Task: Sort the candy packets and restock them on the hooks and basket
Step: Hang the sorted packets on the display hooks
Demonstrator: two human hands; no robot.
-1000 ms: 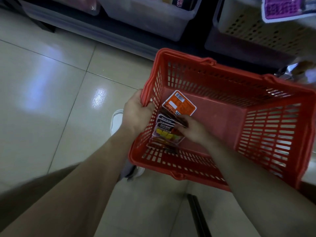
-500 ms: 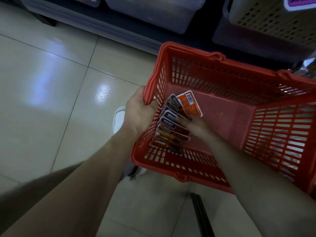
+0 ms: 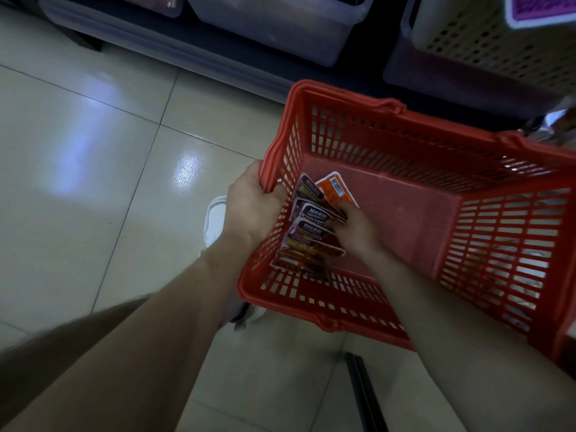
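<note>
The left hand [image 3: 252, 207] is gripping the left rim of the red basket [image 3: 405, 151], while the right hand [image 3: 355, 227] is pinching a fanned stack of candy packets [image 3: 311, 232] lying against the basket's left wall.

The dark plastic candy packets [image 3: 311, 226], a flat pile under the right grip [image 3: 355, 229] a second ago, now stand fanned in an overlapping row left of that grip, against the side wall of the red slotted plastic basket [image 3: 290, 169]. The orange barcoded packet [image 3: 338, 190], flat before, now tilts up just beyond the grip.
</note>
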